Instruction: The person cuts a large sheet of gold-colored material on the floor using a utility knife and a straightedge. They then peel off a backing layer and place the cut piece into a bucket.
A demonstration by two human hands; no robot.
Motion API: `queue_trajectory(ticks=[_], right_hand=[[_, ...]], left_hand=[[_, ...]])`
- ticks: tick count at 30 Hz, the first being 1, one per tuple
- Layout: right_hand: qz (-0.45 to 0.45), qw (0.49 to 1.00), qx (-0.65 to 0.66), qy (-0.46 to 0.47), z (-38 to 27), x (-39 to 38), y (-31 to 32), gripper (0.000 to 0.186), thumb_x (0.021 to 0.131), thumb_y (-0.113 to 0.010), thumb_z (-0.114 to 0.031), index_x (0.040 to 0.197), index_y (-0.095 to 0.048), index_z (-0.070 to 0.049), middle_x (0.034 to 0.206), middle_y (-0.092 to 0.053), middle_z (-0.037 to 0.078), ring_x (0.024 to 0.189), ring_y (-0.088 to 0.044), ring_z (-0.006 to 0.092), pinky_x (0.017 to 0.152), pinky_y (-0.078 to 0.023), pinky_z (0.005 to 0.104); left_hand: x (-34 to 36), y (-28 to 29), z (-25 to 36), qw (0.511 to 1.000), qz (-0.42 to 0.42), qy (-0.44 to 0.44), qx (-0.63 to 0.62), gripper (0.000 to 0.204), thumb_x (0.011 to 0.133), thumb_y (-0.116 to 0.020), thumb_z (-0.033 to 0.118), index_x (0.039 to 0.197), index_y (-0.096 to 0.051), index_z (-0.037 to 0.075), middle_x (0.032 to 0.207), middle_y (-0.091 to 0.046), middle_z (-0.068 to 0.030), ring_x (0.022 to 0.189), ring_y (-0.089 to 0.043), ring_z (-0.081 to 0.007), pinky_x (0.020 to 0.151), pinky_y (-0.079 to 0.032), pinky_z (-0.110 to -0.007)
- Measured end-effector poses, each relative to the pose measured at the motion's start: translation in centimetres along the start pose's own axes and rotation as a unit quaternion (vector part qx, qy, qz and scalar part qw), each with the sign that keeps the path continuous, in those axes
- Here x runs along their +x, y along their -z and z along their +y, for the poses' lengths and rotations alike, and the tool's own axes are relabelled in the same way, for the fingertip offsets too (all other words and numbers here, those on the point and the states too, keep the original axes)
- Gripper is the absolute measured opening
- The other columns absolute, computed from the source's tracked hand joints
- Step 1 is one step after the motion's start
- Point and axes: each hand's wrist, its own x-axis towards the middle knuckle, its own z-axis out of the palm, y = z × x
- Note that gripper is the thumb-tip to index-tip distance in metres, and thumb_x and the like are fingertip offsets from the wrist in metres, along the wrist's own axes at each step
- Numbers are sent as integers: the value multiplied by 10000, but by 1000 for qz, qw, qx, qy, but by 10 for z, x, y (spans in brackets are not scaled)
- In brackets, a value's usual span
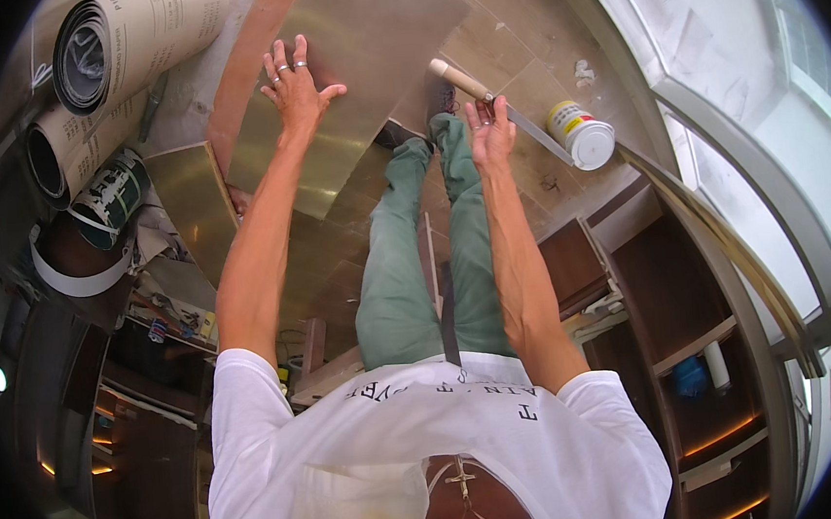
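My left hand (297, 91), with rings on its fingers, is spread flat on a dull gold, slightly reflective sheet (373, 29) lying in front of me. In my right hand (492, 134) is a long flat-bladed tool with a pale wooden handle (460, 78), pinched between thumb and fingers where the handle meets the blade. The handle points away to the left. From there the grey blade (537, 135) slants toward a white and yellow tub (581, 134). Whether the blade touches the tub, I cannot tell.
Two large rolls of printed brown paper (159, 36) lie at the far left, above a dark green can (110, 198). A smaller gold panel (185, 204) stands beside my left forearm. Dark open cabinets (695, 276) and a curved window frame (634, 57) are on the right.
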Motion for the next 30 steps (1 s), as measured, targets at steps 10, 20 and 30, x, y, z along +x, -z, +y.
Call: queue_trajectory(ticks=[10,20,30], right_hand=[[15,998,45,-41,20,-9,2,311,926,-649,-273,1087,-505,-48,1018,-618,106,983,-617,276,915,-514,510],[26,995,58,-80,23,-19,-4,314,950,-608,-290,1048,-523,-4,1029,-593,114,967,-625,299,927,-529,474],[59,990,30,-123,42,-46,18,327,953,-601,-300,1073,-504,-12,1071,-573,111,1020,-605,352,930,-524,504]], left_hand=[[1,8,4,999,-37,2,24,1118,622,-845,468,1510,-214,220,1559,-125,-182,1431,-103,-440,1010,-291,-737],[2,6,1,999,-42,-2,18,1128,632,-828,488,1517,-184,210,1559,-73,-196,1425,-76,-470,988,-304,-746],[0,3,-2,998,-40,0,38,1139,621,-821,522,1511,-189,200,1551,-85,-196,1417,-92,-474,966,-332,-745]])
